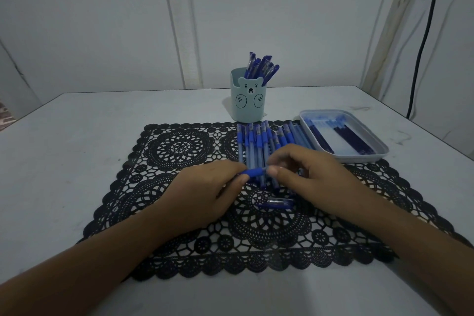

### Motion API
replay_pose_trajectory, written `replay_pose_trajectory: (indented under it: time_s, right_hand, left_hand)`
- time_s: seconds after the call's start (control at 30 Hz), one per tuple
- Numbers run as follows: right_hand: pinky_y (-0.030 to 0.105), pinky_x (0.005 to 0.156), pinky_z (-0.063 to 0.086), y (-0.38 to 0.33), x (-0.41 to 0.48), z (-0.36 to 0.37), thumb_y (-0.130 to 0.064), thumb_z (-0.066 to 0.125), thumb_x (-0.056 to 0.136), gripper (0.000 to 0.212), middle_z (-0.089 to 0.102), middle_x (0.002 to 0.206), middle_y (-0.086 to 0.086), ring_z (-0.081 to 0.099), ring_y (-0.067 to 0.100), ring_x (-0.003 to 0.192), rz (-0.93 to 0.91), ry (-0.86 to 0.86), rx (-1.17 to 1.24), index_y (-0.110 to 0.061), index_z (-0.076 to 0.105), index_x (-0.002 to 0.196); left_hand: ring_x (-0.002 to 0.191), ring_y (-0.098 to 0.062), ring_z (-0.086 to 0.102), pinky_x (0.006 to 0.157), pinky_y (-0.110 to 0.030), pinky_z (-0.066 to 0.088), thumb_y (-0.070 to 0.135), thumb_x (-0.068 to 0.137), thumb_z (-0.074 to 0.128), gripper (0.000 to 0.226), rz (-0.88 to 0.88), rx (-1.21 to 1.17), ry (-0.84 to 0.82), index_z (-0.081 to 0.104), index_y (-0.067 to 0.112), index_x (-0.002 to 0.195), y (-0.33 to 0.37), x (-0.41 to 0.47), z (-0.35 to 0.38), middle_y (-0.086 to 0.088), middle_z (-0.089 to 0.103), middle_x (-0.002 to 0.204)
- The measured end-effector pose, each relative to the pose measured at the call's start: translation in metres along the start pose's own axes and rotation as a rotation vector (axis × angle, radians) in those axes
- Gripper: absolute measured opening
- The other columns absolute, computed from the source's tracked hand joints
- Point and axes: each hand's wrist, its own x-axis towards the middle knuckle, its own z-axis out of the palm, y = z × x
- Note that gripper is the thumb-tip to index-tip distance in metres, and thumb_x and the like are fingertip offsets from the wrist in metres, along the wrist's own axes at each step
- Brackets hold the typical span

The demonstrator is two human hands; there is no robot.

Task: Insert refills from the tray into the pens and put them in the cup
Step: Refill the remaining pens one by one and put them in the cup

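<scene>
Mid-frame, the left hand (205,187) and right hand (307,169) both pinch one blue pen (255,171). Judging from this, a skewed twist could jam its tip section, or a slip could scatter the pen row (259,143) behind.

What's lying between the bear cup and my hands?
A row of blue pens on the black mat, seen in the head view.

Black lace placemat (179,151) on white table (64,141); black cable (423,41) on wall.

surface: white table (77,149) | on it: black lace mat (182,147) | cup (247,105) | tray (359,161)
</scene>
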Motion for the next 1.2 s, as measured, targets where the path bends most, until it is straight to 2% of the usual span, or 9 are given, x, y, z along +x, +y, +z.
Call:
replay_pose_trajectory:
  time_s: [0.17, 0.3, 0.53, 0.73, 0.83, 0.9, 1.0, 1.13, 1.2]
  right_hand:
    - [0.011, 0.064, 0.044, 0.005, 0.002, -0.003, -0.017, 0.061, 0.085, 0.017, 0.062, 0.075, -0.009, 0.056, 0.0, 0.07, 0.016, 0.095, 0.078, -0.034, 0.059, 0.084]
    - [0.008, 0.061, 0.043, 0.005, 0.005, -0.01, -0.011, 0.061, 0.085, 0.022, 0.06, 0.073, -0.009, 0.053, -0.004, 0.064, 0.08, 0.144, 0.168, -0.033, 0.061, 0.083]
    - [0.002, 0.067, 0.038, 0.003, 0.002, -0.013, -0.022, 0.057, 0.088, 0.018, 0.054, 0.083, -0.029, 0.053, -0.013, 0.079, -0.005, -0.118, -0.228, -0.029, 0.068, 0.1]
    - [0.009, 0.069, 0.043, 0.003, -0.001, -0.009, -0.023, 0.063, 0.084, 0.015, 0.059, 0.084, -0.019, 0.056, -0.002, 0.078, -0.062, -0.2, -0.271, -0.035, 0.053, 0.085]
    - [0.014, 0.072, 0.044, 0.005, 0.0, -0.006, -0.029, 0.063, 0.084, 0.004, 0.056, 0.084, -0.016, 0.053, -0.002, 0.078, -0.099, -0.195, -0.335, -0.028, 0.061, 0.087]
    - [0.009, 0.071, 0.04, 0.007, 0.0, -0.005, -0.031, 0.062, 0.083, 0.012, 0.053, 0.083, -0.019, 0.051, -0.004, 0.077, -0.117, -0.201, -0.337, -0.025, 0.065, 0.093]
    - [0.006, 0.068, 0.042, 0.005, 0.002, -0.009, -0.037, 0.057, 0.082, 0.019, 0.058, 0.083, -0.021, 0.055, -0.005, 0.079, -0.078, -0.137, -0.27, -0.027, 0.066, 0.096]
    - [0.002, 0.065, 0.04, 0.002, 0.003, -0.016, -0.026, 0.055, 0.088, 0.012, 0.06, 0.076, -0.019, 0.055, -0.011, 0.073, 0.033, 0.144, -0.056, -0.026, 0.064, 0.095]
    - [0.002, 0.064, 0.039, -0.002, 0.003, -0.014, -0.03, 0.057, 0.085, 0.017, 0.06, 0.076, -0.018, 0.054, -0.012, 0.071, 0.054, 0.137, 0.012, -0.029, 0.061, 0.102]
  left_hand:
    - [0.066, -0.008, 0.056, 0.057, -0.03, 0.049, 0.034, 0.094, 0.037, 0.034, -0.048, -0.048, 0.024, 0.063, 0.014, 0.105, -0.004, 0.0, 0.002, 0.005, 0.064, 0.081]
    - [0.066, -0.003, 0.05, 0.056, -0.017, 0.042, 0.041, 0.092, 0.033, 0.039, -0.129, -0.068, 0.033, 0.063, 0.02, 0.105, -0.004, 0.001, 0.001, 0.015, 0.058, 0.076]
    - [0.061, -0.007, 0.05, 0.05, -0.017, 0.033, 0.042, 0.089, 0.035, 0.032, -0.272, -0.121, 0.05, 0.062, 0.025, 0.095, -0.005, 0.004, 0.001, 0.014, 0.05, 0.059]
    - [0.066, -0.007, 0.05, 0.053, -0.016, 0.036, 0.048, 0.087, 0.027, 0.043, -0.235, -0.11, 0.037, 0.061, 0.026, 0.098, -0.005, 0.004, 0.001, 0.015, 0.051, 0.063]
    - [0.065, -0.004, 0.049, 0.056, -0.014, 0.037, 0.046, 0.088, 0.028, 0.041, -0.215, -0.106, 0.036, 0.061, 0.024, 0.097, -0.005, 0.004, 0.001, 0.017, 0.048, 0.062]
    - [0.066, -0.003, 0.049, 0.057, -0.013, 0.037, 0.044, 0.089, 0.029, 0.04, -0.194, -0.089, 0.038, 0.062, 0.022, 0.097, -0.005, 0.004, 0.001, 0.018, 0.048, 0.063]
    - [0.066, -0.005, 0.049, 0.059, -0.016, 0.039, 0.041, 0.091, 0.032, 0.039, -0.162, -0.065, 0.049, 0.063, 0.019, 0.1, -0.005, 0.003, 0.002, 0.015, 0.054, 0.069]
    - [0.062, -0.007, 0.049, 0.054, -0.021, 0.042, 0.041, 0.091, 0.031, 0.039, -0.153, -0.064, 0.044, 0.063, 0.019, 0.1, -0.005, 0.002, 0.002, 0.011, 0.058, 0.071]
    - [0.062, -0.005, 0.05, 0.053, -0.02, 0.043, 0.04, 0.091, 0.032, 0.038, -0.132, -0.053, 0.035, 0.063, 0.02, 0.102, -0.004, 0.002, 0.001, 0.01, 0.061, 0.075]
